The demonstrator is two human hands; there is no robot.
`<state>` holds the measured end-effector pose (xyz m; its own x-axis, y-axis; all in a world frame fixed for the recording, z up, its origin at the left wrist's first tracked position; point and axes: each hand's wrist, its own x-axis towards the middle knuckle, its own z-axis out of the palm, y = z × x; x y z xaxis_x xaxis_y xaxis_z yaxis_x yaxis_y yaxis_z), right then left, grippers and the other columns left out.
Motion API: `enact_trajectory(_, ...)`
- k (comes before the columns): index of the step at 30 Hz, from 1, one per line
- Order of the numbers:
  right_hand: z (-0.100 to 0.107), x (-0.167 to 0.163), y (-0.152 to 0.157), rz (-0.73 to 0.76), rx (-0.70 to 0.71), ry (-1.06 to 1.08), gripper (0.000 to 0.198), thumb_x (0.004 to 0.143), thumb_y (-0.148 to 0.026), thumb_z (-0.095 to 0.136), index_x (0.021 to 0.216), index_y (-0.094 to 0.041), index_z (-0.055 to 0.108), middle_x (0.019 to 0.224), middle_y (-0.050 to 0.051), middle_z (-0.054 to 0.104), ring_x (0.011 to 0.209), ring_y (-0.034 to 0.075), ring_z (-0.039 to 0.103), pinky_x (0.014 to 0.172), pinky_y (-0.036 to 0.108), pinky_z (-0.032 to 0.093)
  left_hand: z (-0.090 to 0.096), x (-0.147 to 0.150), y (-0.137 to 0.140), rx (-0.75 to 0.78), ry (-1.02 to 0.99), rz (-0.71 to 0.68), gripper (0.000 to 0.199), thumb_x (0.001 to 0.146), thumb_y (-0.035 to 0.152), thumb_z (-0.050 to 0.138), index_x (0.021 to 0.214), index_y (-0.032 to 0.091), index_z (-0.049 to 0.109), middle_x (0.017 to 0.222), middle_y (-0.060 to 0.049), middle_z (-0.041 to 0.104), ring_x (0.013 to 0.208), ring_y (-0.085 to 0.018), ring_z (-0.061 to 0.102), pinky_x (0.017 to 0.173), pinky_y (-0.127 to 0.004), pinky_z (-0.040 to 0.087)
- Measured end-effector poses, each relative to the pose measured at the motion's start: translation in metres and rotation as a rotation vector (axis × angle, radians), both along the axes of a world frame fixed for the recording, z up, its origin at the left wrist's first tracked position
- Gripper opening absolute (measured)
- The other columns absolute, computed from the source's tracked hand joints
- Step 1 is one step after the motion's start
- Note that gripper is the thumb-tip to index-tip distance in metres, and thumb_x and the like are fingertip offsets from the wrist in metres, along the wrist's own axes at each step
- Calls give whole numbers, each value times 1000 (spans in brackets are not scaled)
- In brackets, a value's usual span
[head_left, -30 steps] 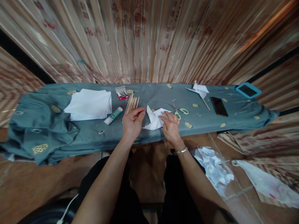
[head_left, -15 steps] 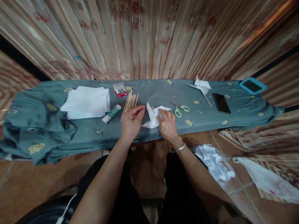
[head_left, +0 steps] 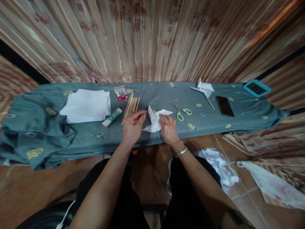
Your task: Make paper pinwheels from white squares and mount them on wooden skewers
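A white folded paper pinwheel (head_left: pixel 153 122) lies on the cloth between my hands, its pointed blades spread. My right hand (head_left: pixel 169 128) is closed at its right side, the curled fingertips at the paper near the middle. To the left, my left hand (head_left: pixel 132 127) is held in a pinch, thumb against fingers, apart from the paper. Anything between those fingertips is too small to make out. Thin wooden sticks (head_left: pixel 131 105) lie just beyond my left hand. Scissors (head_left: pixel 181 112) with green handles rest open right of the pinwheel.
A paper stack (head_left: pixel 85 105), a glue stick (head_left: pixel 112 117) and a red box of tacks (head_left: pixel 121 94) lie leftward. Rightward are a finished pinwheel on a stick (head_left: pixel 204 88), a phone (head_left: pixel 225 106) and a blue-framed tablet (head_left: pixel 257 88). A bag of paper scraps (head_left: pixel 218 167) is on the floor.
My right fingers have drawn up and curled more at the pinwheel's middle. My left hand stays pinched and has barely moved. The whole view has shifted slightly.
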<state>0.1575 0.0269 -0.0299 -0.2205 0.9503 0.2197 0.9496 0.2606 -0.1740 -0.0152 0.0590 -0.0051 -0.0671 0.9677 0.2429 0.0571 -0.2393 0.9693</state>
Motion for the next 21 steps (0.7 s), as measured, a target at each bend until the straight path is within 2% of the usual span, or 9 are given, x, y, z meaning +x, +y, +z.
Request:
enact_trajectory(5,1,5,3,23,4,-18,35,86,-10,39,108,-12,65,137,13,50,121,27,37,96,40,30,-3,-2,0,-11,32,18,20,74,26,64,88,18,75,89,-5,72,78,-17,66,69,-27,50)
enact_trajectory(12,-1,5,-2,14,-5,8,39,84,-10,39,117,-9,61,138,14,49,121,28,36,97,42,30,-5,-4,-2,-8,63,21,21,76,27,63,91,18,74,91,-6,72,81,-18,65,70,-28,50)
enact_trajectory(21,4,-1,6,15,-30,-24,36,87,-9,36,109,-11,64,137,12,51,120,27,38,97,39,29,-1,0,-2,10,76,-2,19,76,25,62,90,17,74,89,-6,72,80,-17,65,70,-27,50)
